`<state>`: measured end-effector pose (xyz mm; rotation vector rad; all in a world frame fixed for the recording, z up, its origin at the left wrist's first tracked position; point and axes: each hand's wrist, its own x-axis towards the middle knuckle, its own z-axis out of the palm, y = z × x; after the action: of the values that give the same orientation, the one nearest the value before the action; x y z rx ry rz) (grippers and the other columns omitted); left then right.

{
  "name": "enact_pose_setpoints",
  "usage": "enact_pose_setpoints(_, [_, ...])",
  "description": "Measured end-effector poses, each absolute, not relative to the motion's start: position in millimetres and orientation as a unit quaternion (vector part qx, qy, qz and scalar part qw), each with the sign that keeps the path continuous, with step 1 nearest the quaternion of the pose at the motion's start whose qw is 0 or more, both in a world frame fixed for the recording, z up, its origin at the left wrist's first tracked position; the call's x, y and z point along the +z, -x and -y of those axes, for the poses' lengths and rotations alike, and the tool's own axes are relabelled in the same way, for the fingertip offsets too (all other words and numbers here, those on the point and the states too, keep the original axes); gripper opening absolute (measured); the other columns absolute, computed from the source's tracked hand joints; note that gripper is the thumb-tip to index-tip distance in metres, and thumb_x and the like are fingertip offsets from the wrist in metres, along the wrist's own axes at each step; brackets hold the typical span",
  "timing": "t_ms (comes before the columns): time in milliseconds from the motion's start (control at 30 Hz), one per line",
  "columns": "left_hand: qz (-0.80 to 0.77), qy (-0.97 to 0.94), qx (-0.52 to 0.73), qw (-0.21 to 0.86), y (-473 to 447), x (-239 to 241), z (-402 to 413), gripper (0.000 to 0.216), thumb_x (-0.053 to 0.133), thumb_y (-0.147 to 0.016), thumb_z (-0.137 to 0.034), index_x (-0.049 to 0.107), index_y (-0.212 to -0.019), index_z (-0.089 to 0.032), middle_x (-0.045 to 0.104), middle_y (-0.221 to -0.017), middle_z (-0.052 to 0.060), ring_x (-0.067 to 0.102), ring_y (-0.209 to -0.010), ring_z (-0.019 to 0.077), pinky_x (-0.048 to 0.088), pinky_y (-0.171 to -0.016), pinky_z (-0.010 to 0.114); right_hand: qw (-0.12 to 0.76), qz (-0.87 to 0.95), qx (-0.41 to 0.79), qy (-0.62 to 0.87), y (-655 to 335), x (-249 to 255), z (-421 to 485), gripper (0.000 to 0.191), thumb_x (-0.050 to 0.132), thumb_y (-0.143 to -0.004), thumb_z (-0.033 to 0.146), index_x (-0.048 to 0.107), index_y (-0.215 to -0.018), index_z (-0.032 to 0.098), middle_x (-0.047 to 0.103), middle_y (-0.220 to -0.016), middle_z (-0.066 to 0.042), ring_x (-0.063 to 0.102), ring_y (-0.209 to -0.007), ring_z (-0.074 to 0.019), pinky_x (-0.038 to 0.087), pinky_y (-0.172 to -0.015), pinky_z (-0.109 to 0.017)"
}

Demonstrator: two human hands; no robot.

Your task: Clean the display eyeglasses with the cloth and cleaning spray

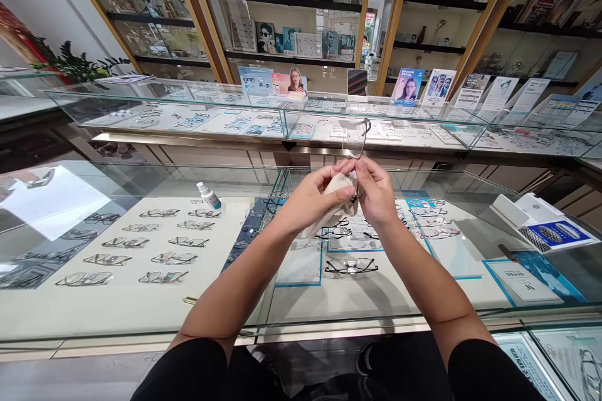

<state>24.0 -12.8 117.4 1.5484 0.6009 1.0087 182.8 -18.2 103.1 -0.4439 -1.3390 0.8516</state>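
Above the glass counter, both hands come together around a pair of eyeglasses (365, 128). One lens and a dark temple stick up past my fingertips; the rest of the frame is mostly hidden by the hands. My left hand (316, 195) is closed on a beige cloth (341, 183), which bunches at the fingers and hangs below the palm. Fingers and thumb of my right hand (377, 193) pinch the frame near its middle, touching the cloth. Directly below, black-framed glasses (352, 266) lie in the display.
A white spray bottle (209, 195) stands on the counter left of my hands. Paper (59, 200) lies at far left, and an open white box (543, 222) sits at right. Rows of glasses (174, 258) lie under the glass. Behind runs another glass case (226, 131).
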Motion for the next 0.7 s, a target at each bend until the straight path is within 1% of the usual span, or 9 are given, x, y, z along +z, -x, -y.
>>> enact_pose_setpoints(100, [-0.271,-0.658,0.445,0.544,-24.9,118.5,16.2,0.055,0.096,-0.076,-0.050,0.066,-0.109,-0.017,0.067,-0.097,0.003,0.061,-0.081,0.0147,0.050,-0.070,0.026,0.677,0.596,0.387,0.189,-181.8,102.0,16.8,0.035,0.068,-0.104,0.058,0.078,-0.088,0.029,0.080,-0.100,-0.004,0.074,-0.111,-0.0241,0.056,-0.110,-0.042])
enact_pose_setpoints(167, [-0.266,-0.654,0.451,0.546,-24.8,119.2,17.3,0.056,0.096,-0.076,-0.050,0.066,-0.111,-0.017,0.068,-0.098,0.004,0.061,-0.082,0.0147,0.050,-0.071,0.026,0.677,0.594,0.399,0.174,-181.8,101.5,15.8,0.032,0.067,-0.105,0.054,0.079,-0.090,0.029,0.080,-0.101,-0.003,0.075,-0.110,-0.0232,0.056,-0.110,-0.041])
enact_pose_setpoints(267, [-0.252,-0.644,0.440,0.573,-23.1,120.5,17.0,0.054,0.088,-0.086,-0.056,0.064,-0.116,-0.018,0.069,-0.098,0.004,0.062,-0.079,0.0147,0.050,-0.070,0.027,0.675,0.587,0.414,0.166,-182.9,102.0,15.0,0.030,0.068,-0.106,0.052,0.080,-0.091,0.029,0.081,-0.104,-0.003,0.075,-0.109,-0.0228,0.056,-0.109,-0.041])
enact_pose_setpoints(333, [-0.250,-0.641,0.426,0.587,-21.4,121.0,15.4,0.048,0.082,-0.091,-0.060,0.062,-0.108,-0.019,0.067,-0.091,0.002,0.060,-0.073,0.0131,0.047,-0.066,0.026,0.676,0.579,0.422,0.174,-183.8,103.1,15.1,0.032,0.069,-0.104,0.056,0.079,-0.090,0.029,0.081,-0.104,-0.004,0.075,-0.109,-0.0234,0.057,-0.108,-0.040])
enact_pose_setpoints(400, [-0.249,-0.648,0.430,0.577,-20.0,121.1,13.2,0.048,0.081,-0.092,-0.061,0.058,-0.097,-0.020,0.064,-0.087,0.000,0.057,-0.071,0.0117,0.046,-0.065,0.025,0.678,0.568,0.431,0.176,-183.9,104.1,15.7,0.032,0.072,-0.101,0.058,0.079,-0.089,0.029,0.081,-0.103,-0.004,0.074,-0.110,-0.0238,0.058,-0.106,-0.040])
enact_pose_setpoints(467, [-0.257,-0.664,0.440,0.548,-18.8,120.9,11.4,0.049,0.083,-0.089,-0.061,0.058,-0.095,-0.019,0.064,-0.089,0.000,0.057,-0.075,0.0121,0.047,-0.068,0.025,0.682,0.560,0.439,0.170,-183.4,104.7,16.5,0.031,0.073,-0.100,0.057,0.080,-0.089,0.029,0.081,-0.101,-0.003,0.074,-0.109,-0.0235,0.058,-0.106,-0.040])
enact_pose_setpoints(533, [-0.286,-0.690,0.433,0.505,-17.5,121.1,11.4,0.051,0.082,-0.088,-0.065,0.063,-0.098,-0.018,0.066,-0.091,0.002,0.058,-0.078,0.0140,0.047,-0.071,0.027,0.682,0.557,0.443,0.166,-182.4,104.9,17.3,0.030,0.073,-0.101,0.055,0.080,-0.089,0.029,0.081,-0.101,-0.003,0.074,-0.107,-0.0228,0.058,-0.105,-0.039])
enact_pose_setpoints(667, [-0.373,-0.755,0.403,0.358,-13.7,124.7,17.9,0.053,0.069,-0.096,-0.068,0.071,-0.087,-0.015,0.067,-0.084,0.004,0.055,-0.077,0.0158,0.043,-0.071,0.029,0.683,0.545,0.449,0.185,-180.1,105.0,18.7,0.032,0.076,-0.098,0.058,0.079,-0.087,0.028,0.081,-0.100,-0.004,0.073,-0.105,-0.0224,0.057,-0.103,-0.038])
enact_pose_setpoints(700, [-0.377,-0.762,0.401,0.341,-12.8,125.7,19.7,0.054,0.067,-0.098,-0.067,0.072,-0.084,-0.015,0.066,-0.082,0.004,0.055,-0.077,0.0157,0.042,-0.071,0.029,0.683,0.542,0.451,0.192,-179.2,105.1,19.0,0.033,0.077,-0.097,0.059,0.079,-0.086,0.028,0.081,-0.100,-0.004,0.073,-0.104,-0.0224,0.057,-0.102,-0.038])
